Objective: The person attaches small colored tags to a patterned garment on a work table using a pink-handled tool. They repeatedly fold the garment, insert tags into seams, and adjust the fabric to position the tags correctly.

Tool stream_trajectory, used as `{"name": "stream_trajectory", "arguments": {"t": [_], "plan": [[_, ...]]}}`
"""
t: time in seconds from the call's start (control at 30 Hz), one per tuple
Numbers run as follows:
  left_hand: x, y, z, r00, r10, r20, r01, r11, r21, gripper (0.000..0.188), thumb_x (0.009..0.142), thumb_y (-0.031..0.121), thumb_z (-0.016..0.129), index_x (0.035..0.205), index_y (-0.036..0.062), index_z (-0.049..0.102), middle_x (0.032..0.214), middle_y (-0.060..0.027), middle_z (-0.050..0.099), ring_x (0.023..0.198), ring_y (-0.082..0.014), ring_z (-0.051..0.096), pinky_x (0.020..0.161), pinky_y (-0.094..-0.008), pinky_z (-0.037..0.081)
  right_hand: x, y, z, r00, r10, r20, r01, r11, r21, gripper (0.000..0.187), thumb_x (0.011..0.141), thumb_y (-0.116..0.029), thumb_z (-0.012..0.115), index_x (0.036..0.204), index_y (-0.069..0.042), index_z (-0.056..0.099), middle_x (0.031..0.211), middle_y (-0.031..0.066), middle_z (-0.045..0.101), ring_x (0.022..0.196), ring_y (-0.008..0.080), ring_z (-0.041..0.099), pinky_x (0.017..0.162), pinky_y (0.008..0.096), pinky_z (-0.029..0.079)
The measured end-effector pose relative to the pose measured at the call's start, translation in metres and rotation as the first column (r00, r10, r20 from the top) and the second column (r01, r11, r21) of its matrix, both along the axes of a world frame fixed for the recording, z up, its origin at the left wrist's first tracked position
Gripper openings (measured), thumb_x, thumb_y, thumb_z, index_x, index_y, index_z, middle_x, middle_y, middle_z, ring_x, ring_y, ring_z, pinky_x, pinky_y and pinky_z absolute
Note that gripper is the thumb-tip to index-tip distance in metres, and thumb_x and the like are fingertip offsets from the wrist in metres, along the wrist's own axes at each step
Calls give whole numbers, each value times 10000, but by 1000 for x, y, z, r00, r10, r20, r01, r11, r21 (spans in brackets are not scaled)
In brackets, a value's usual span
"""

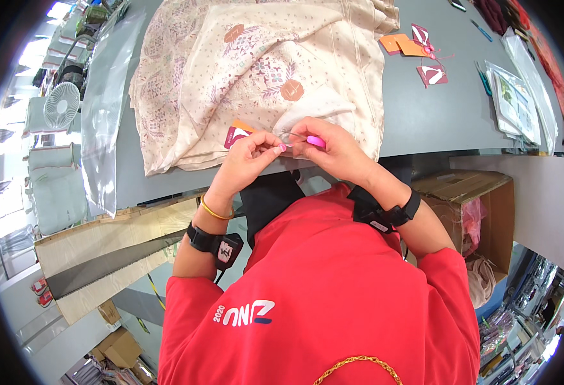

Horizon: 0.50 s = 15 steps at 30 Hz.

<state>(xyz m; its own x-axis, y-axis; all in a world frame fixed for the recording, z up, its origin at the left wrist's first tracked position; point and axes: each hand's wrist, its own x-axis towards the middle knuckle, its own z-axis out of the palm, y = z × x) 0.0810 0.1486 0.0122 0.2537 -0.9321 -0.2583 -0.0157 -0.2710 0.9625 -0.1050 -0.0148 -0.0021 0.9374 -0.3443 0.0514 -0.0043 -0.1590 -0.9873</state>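
Observation:
Both hands meet at the near edge of a cream cloth (250, 70) printed with small flowers and spread over the grey table. My left hand (251, 159) pinches a small pink piece (282, 147) between thumb and forefinger; its kind is too small to make out. In my right hand (334, 151), closed, is a small tool with a bright pink end (316, 141); the fingers hide the rest of it. The fingertips of the two hands nearly touch. Beside my left fingers a maroon tag (234, 137) lies on the cloth, with an orange tag (244, 126) partly behind it.
More orange tags (411, 47) and maroon tags (432, 75) with pink cord lie on the table (449, 115) to the right. Farther right are green-handled scissors (484, 80) and plastic-sleeved packets (516, 106). Clear plastic sheeting (105, 128) hangs over the left edge; a cardboard box (449, 186) stands below right.

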Motion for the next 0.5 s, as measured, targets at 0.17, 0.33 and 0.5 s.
{"name": "stream_trajectory", "arguments": {"t": [0.17, 0.33, 0.5], "plan": [[-3, 2, 0, 999, 11, -54, -8, 999, 51, 154, 1052, 118, 687, 1140, -2, 727, 1044, 2, 737, 947, -57, 643, 859, -228, 516, -1, 2, 3, 1000, -26, -9, 23, 974, -224, 225, 945, -54, 686, 1166, -78, 655, 1077, 87, 701, 990, 247, 707, 876, 363, 551], [-6, 0, -3, 998, 36, -46, -36, 999, 9, 153, 1050, 112, 685, 1142, -3, 727, 1039, 3, 739, 941, -55, 644, 857, -228, 515, 1, 3, 5, 998, -59, -19, 52, 964, -263, 230, 900, -62, 706, 1127, -71, 667, 1038, 98, 688, 959, 289, 683, 868, 359, 539], [-7, 1, -6, 999, 47, -14, -46, 999, 9, 136, 1045, 95, 690, 1132, -4, 724, 1035, 8, 731, 940, -49, 638, 843, -224, 514, 1, 1, 6, 997, -45, -60, 30, 973, -228, 187, 907, -66, 693, 1090, -74, 661, 1019, 88, 691, 923, 257, 672, 839, 354, 530]]}}
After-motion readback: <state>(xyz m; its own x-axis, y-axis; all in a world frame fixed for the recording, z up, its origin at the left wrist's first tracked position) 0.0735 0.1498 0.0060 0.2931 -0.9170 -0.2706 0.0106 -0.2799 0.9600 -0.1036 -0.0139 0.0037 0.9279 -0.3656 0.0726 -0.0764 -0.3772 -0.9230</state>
